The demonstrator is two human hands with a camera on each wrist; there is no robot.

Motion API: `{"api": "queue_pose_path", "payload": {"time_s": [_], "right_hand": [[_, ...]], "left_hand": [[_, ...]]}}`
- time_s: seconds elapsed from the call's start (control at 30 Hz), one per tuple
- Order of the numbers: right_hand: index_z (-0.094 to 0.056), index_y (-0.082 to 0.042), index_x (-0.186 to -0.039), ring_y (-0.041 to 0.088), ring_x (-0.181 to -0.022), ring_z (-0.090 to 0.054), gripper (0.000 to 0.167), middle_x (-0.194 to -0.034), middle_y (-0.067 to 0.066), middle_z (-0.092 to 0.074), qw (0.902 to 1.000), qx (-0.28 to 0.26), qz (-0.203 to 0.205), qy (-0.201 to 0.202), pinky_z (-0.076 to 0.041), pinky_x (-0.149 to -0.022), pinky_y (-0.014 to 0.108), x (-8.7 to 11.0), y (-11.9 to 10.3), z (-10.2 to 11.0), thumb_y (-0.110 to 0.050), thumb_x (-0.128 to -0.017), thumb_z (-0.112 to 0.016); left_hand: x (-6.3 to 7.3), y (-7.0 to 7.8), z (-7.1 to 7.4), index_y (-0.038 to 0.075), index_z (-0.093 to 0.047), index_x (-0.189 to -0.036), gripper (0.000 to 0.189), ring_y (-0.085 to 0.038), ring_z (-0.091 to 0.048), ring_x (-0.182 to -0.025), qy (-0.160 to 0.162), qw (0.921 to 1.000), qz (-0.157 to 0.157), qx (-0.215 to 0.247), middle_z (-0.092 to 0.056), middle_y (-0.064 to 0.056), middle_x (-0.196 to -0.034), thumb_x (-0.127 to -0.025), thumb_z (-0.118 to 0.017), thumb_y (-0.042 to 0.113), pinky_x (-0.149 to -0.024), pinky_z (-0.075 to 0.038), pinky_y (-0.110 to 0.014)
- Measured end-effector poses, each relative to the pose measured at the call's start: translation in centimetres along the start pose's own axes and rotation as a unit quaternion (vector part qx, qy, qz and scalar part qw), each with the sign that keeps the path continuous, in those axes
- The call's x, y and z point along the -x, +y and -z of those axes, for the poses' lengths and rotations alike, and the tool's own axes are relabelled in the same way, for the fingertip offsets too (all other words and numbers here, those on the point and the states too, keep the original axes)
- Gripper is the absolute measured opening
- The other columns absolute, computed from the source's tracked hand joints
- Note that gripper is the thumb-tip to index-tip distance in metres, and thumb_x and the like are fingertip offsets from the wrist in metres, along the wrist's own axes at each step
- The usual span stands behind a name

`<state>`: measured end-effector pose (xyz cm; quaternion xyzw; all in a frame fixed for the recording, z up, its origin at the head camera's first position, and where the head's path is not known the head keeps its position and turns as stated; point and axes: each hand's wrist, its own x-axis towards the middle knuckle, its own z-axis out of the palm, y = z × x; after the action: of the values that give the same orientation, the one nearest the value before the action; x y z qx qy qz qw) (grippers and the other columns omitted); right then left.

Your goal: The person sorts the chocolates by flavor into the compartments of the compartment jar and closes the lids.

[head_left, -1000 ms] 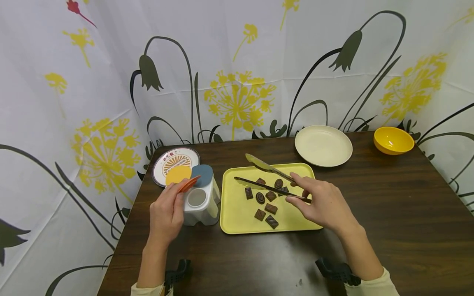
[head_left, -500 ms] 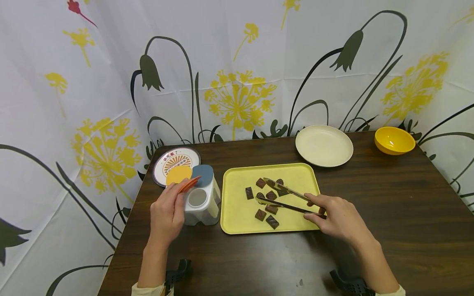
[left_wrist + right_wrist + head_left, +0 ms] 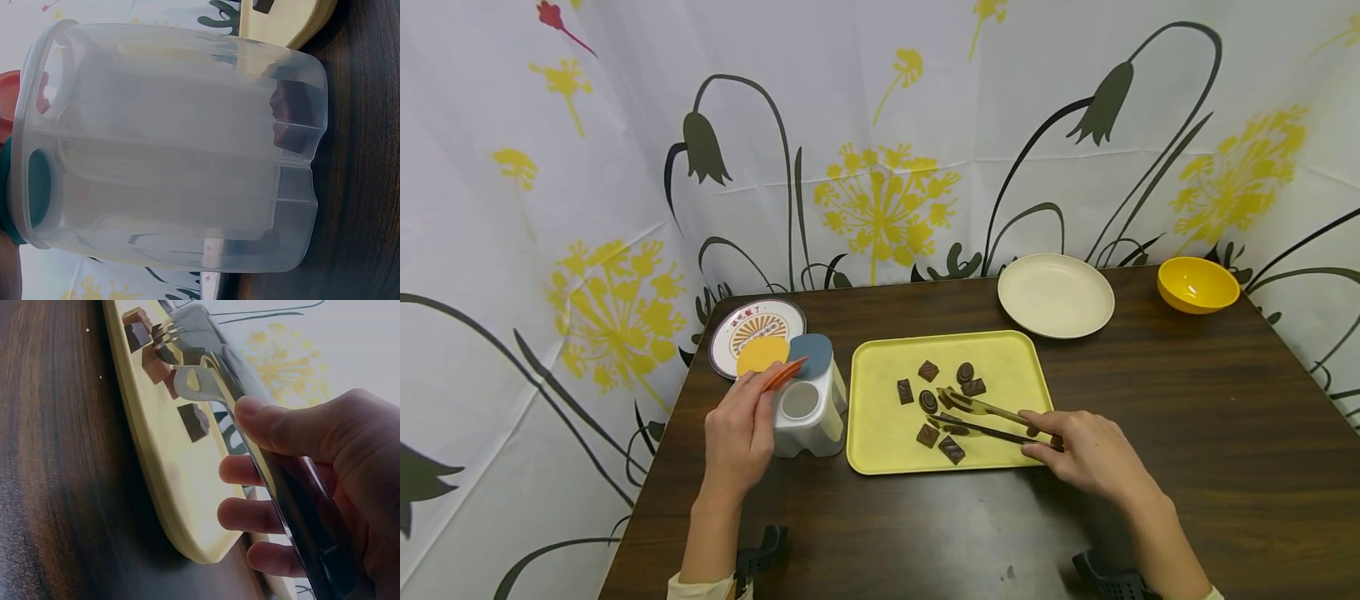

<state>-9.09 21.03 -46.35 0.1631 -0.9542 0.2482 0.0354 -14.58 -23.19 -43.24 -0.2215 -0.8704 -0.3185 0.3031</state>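
Head view, dark wooden table point(image 3: 1180, 417), flower-printed backdrop point(image 3: 880, 100), tongs point(image 3: 992, 410) over tray point(image 3: 880, 442)

On the dark wooden counter point(image 3: 1187, 433), small brown chocolates point(image 3: 952, 451) are scattered across a rectangular yellow tray point(image 3: 876, 442). Just left of it, a translucent plastic container point(image 3: 810, 442) is set — a dark piece point(image 3: 295, 103) lodged at its bottom. A round patterned plate point(image 3: 775, 313) is placed behind; behind the tray's right end, an oval cream plate point(image 3: 1056, 296) — and farther right, a round yellow bowl point(image 3: 1198, 285).

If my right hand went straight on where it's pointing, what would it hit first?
Most likely a round dark chocolate on the yellow tray, just past the tips of the tongs in your right hand, though their height is hard to judge.
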Motion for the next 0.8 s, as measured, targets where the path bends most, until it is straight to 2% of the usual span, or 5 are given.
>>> {"api": "queue_pose_path", "payload": {"time_s": [0.17, 0.23, 0.5, 0.6, 0.8], "right_hand": [[-0.071, -0.022, -0.123, -0.006, -0.057, -0.048, 0.042, -0.075, -0.022, -0.062, 0.9999, 0.005, -0.006, -0.007, -0.036, -0.048, 0.024, 0.02, 0.15, -0.25, -0.034, -0.083, -0.078], [-0.071, -0.022, -0.123, -0.006, -0.057, -0.048, 0.042, -0.074, -0.021, -0.063, 0.9999, 0.011, -0.006, -0.01, -0.036, -0.048, 0.025, 0.04, 0.18, -0.25, -0.033, -0.083, -0.077], [-0.072, -0.022, -0.121, -0.004, -0.058, -0.048, 0.04, -0.074, -0.018, -0.064, 0.9997, 0.023, -0.003, -0.005, -0.038, -0.051, 0.026, 0.0, 0.19, -0.37, -0.032, -0.082, -0.078], [-0.073, -0.023, -0.119, -0.003, -0.058, -0.048, 0.039, -0.077, -0.016, -0.067, 0.9997, 0.026, -0.001, 0.001, -0.038, -0.051, 0.026, -0.08, 0.18, -0.53, -0.031, -0.082, -0.079], [-0.074, -0.023, -0.118, 0.002, -0.057, -0.043, 0.037, -0.087, -0.01, -0.072, 0.9996, 0.028, -0.002, 0.004, -0.035, -0.052, 0.028, -0.14, 0.12, -0.65, -0.028, -0.082, -0.079]], "left_hand": [[-0.11, 0.01, -0.1, 0.01, -0.066, -0.127, 0.034, -0.018, -0.061, -0.088, 0.012, 0.9999, -0.009, -0.004, -0.07, -0.006, -0.111, -0.096, -0.053, 0.012, -0.084, -0.052, -0.037], [-0.12, 0.05, -0.1, 0.009, -0.066, -0.127, 0.034, -0.02, -0.063, -0.093, 0.016, 0.9998, -0.011, -0.005, -0.07, -0.006, -0.113, -0.095, -0.053, 0.011, -0.087, -0.051, -0.04], [-0.12, 0.04, -0.17, 0.009, -0.065, -0.129, 0.036, -0.019, -0.062, -0.092, 0.019, 0.9997, -0.014, 0.005, -0.07, -0.005, -0.113, -0.095, -0.053, 0.01, -0.096, -0.043, -0.017], [-0.13, -0.03, -0.18, 0.009, -0.065, -0.129, 0.036, -0.019, -0.062, -0.092, 0.017, 0.9998, -0.014, 0.003, -0.07, -0.005, -0.112, -0.095, -0.053, 0.01, -0.097, -0.042, -0.017], [-0.02, -0.03, -0.11, 0.01, -0.065, -0.129, 0.036, -0.017, -0.061, -0.088, 0.01, 0.9999, -0.008, -0.008, -0.07, -0.005, -0.112, -0.096, -0.053, 0.012, -0.094, -0.047, -0.024]]}}
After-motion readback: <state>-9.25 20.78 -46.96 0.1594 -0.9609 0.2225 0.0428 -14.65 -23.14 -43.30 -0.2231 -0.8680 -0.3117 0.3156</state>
